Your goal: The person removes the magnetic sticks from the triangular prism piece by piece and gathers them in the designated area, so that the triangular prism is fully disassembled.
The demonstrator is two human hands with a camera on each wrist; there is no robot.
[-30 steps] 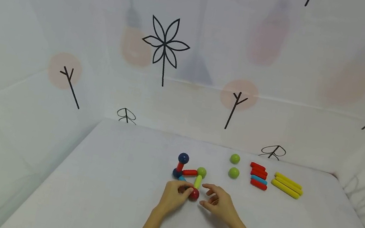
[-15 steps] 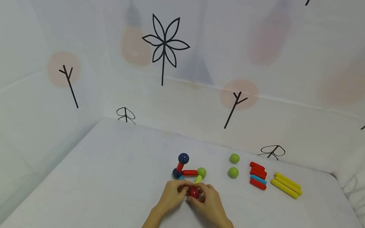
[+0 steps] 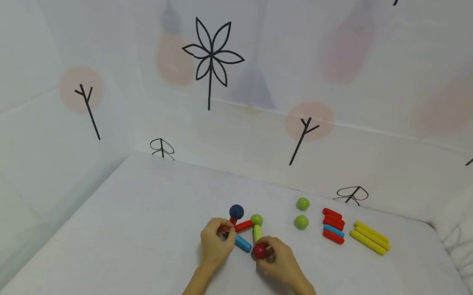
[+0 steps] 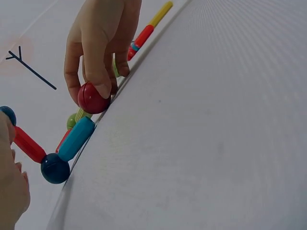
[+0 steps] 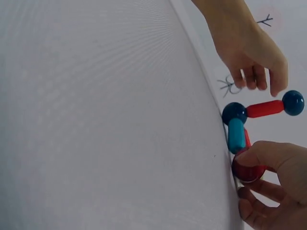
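Observation:
My right hand (image 3: 280, 261) pinches a dark red ball (image 3: 258, 251) between thumb and fingers. Close beside that ball lies the free end of a blue stick (image 3: 242, 244). In the left wrist view, its other end meets a dark blue ball (image 4: 55, 168). From there a short red stick (image 5: 265, 109) rises to a second dark blue ball (image 3: 236, 212). Another red stick (image 3: 243, 226) runs to a green ball (image 3: 256, 219), and a light green stick (image 3: 256, 234) leads from it toward the red ball. Beside the dark blue balls, my left hand (image 3: 215, 244) has loosely bent fingers, apart from the pieces in the right wrist view.
Toward the back right of the white table (image 3: 144, 237) are two loose green balls (image 3: 301, 222). Beside them lie several short red sticks (image 3: 333, 237) with one blue stick (image 3: 333, 230), then several long yellow sticks (image 3: 368, 242). A patterned white cloth (image 3: 239, 132) stands behind.
My right hand came in, took hold of the red ball and shifted it slightly right. My left hand left the ball's side and moved left toward the dark blue balls, uncovering the blue stick.

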